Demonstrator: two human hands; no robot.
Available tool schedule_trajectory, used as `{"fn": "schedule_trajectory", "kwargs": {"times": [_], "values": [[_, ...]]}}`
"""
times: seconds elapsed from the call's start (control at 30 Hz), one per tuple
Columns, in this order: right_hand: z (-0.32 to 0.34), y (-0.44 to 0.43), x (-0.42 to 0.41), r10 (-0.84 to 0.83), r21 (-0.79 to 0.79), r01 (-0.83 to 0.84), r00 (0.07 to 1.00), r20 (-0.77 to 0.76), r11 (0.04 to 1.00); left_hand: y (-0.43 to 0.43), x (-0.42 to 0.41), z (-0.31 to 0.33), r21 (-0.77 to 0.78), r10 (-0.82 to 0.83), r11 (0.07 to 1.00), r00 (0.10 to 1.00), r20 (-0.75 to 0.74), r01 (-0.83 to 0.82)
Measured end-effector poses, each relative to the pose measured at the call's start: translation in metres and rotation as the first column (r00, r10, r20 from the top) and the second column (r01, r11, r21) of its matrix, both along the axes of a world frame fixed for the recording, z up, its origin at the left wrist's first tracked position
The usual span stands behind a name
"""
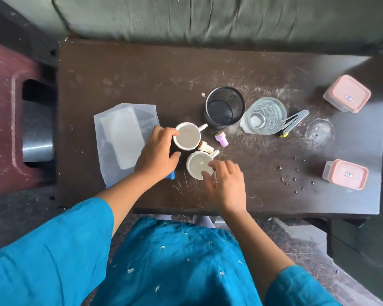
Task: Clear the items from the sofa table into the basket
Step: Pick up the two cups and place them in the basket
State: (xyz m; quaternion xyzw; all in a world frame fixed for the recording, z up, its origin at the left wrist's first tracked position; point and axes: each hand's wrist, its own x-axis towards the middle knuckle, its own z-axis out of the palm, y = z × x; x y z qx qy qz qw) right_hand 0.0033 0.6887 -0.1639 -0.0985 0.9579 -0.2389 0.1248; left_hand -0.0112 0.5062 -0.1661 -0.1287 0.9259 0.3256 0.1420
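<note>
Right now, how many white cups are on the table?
2. One white cup is under the left hand, beside the plastic bag. The second cup is nearer the table edge, under the right hand. None seems hidden.

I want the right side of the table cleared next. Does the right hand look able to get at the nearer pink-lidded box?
Probably yes. The right hand is at the nearer white cup, and only small dark beads lie on the table between it and the nearer pink-lidded box.
</note>
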Motion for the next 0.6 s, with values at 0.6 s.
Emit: {"fn": "schedule_trajectory", "kwargs": {"times": [0.6], "values": [[-0.019,-0.011,0.002,-0.250,-0.220,0.309,0.933,0.260,0.925,-0.028,-0.040,-0.022,-0.018,-0.580,0.814,0.814,0.023,0.580]]}}
